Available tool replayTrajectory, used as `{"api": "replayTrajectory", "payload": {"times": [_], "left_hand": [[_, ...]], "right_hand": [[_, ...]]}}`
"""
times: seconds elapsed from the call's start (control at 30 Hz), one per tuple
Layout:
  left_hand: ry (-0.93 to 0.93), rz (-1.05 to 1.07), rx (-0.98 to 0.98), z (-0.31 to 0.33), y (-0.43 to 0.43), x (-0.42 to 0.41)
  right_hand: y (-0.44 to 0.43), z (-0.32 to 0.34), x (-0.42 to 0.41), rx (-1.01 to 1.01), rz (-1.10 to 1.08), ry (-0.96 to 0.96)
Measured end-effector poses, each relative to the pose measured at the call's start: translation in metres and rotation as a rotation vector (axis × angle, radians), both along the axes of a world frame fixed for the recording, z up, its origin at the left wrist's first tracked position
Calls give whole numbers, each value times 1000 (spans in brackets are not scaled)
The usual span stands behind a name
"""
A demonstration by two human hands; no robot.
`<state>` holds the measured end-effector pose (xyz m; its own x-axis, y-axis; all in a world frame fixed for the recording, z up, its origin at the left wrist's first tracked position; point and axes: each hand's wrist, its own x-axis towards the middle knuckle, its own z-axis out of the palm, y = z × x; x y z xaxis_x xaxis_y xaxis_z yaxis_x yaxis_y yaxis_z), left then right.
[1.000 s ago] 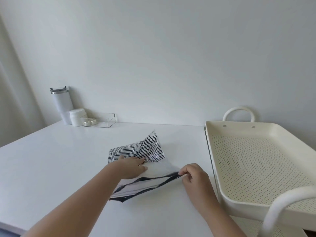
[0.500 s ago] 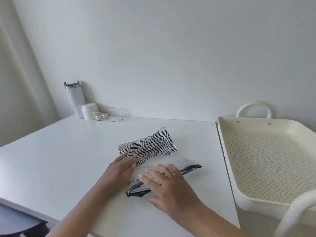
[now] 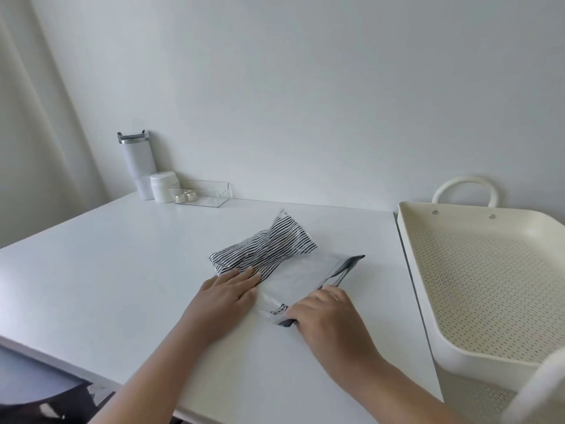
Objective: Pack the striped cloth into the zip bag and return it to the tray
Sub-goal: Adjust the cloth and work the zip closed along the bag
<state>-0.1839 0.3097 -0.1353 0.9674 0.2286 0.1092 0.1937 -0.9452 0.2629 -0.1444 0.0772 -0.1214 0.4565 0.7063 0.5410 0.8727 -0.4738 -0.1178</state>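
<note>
The fingers (image 3: 244, 275) of the left hand (image 3: 224, 293) lay flat and spread, pressing on the near edge of the black-and-white striped cloth (image 3: 266, 249); they gripped nothing. The right hand (image 3: 327, 313) had its fingers (image 3: 308, 304) curled down on the near end of the clear plastic zip bag (image 3: 301, 276), pinning its dark zip strip against the surface. Whether they actually pinched the strip, I cannot tell.

The wide white bench (image 3: 122, 270) carried everything. To its right sat the large cream perforated tray (image 3: 477, 270) with looped handles, holding nothing visible, well apart from the bag. The bag lay flat on the bench between the hands, its dark zip edge running from the right hand toward the tray. The cloth lay bunched at the bag's far left end, apparently inside the plastic.

At the back left, against the wall, stood a tall white tumbler (image 3: 137, 165) with a metal lid, a squat white jar (image 3: 163, 188) just beside it, and a clear shallow plastic box (image 3: 201, 194) holding two small silvery pieces.
</note>
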Motion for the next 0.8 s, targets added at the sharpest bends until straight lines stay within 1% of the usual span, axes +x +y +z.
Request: {"api": "replayTrajectory", "payload": {"times": [0.07, 0.17, 0.2, 0.23, 0.33, 0.4, 0.47, 0.57, 0.8], "left_hand": [[-89, 0, -22, 4, -4, -4], [-416, -69, -109, 11, -18, -22], [-489, -111, -147, 12, -25, -28], [-536, -153, -144, 11, -34, -33], [-611, -219, -4, 8, -55, -34], [-660, -180, -50, 11, -61, -32], [-676, -190, -82, 12, -62, -32], [-690, -250, -45, 10, -63, -31], [-725, -275, 1, 10, -65, -31]], "right_hand": [[-4, 3, 1, 99, 2, 114], [-5, 2, 1, 225, 0, 287], [-6, 1, 2, 264, -6, 330], [-6, 1, 3, 296, -12, 354], [-7, 2, 6, 346, -20, 355], [-6, 3, 6, 357, -11, 358], [-7, 2, 7, 363, -6, 355], [-7, 2, 8, 362, 3, 353], [-3, 2, 10, 331, 17, 331]]}}
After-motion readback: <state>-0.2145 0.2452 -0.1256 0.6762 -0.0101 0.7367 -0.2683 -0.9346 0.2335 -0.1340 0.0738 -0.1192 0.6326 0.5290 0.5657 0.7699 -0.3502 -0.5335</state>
